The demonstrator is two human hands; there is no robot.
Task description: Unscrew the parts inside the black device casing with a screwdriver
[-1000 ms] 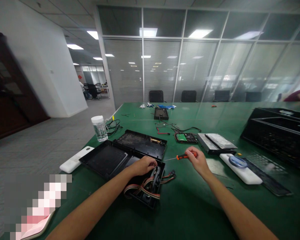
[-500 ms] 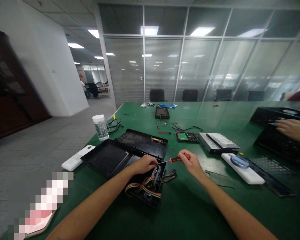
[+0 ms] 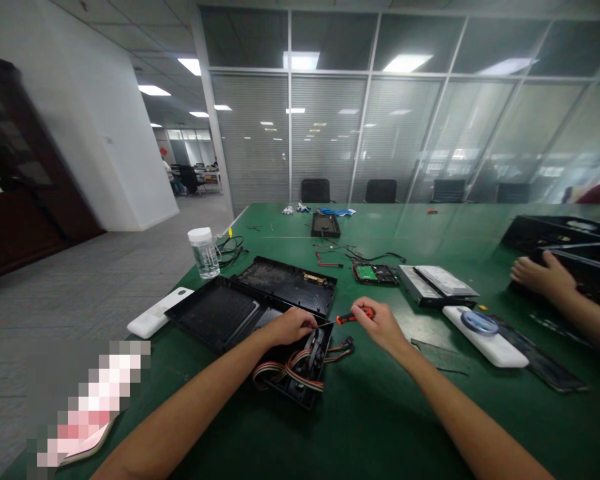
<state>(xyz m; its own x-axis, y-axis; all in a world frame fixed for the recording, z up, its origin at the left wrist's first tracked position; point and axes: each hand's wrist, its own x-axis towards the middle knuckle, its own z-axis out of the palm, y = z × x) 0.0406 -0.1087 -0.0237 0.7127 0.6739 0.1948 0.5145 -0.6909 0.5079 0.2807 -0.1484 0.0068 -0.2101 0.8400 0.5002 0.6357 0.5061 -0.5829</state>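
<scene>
Grips one orange-and-black-handled screwdriver (image 3: 347, 319) in the closed right hand (image 3: 377, 321), with slim metal shaft directed leftward to the fingertips of the left hand (image 3: 295, 327). Holds the left hand over one open, rectangular, black plastic box (image 3: 213, 310), fingers curled; cannot tell whether gripping a part. Blocks part of the box from view with left hand and forearm; obscures the screwdriver tip.

Crosses the near end of the box with one bundle of striped red, black and white wires (image 3: 300, 377), plus small black plugs (image 3: 349, 344) past the right wall, number not discernible.

Surroundings on the green tabletop (image 3: 360, 433):
- Behind the box: one flat black plastic panel (image 3: 267, 280).
- Left: one clear bottle with white lid (image 3: 207, 259); one long white rounded device (image 3: 153, 320).
- Farther back: one green circuit board in black frame (image 3: 373, 273); one shallow black tray (image 3: 325, 225).
- Right: one silver-and-black metal unit (image 3: 415, 281); one second long white device (image 3: 505, 348), topped with one blue disc (image 3: 479, 323); one large black casing (image 3: 535, 230), with one co-worker's hand (image 3: 545, 275) at the near side.

Beyond the far table edge: four black chairs (image 3: 315, 191).
</scene>
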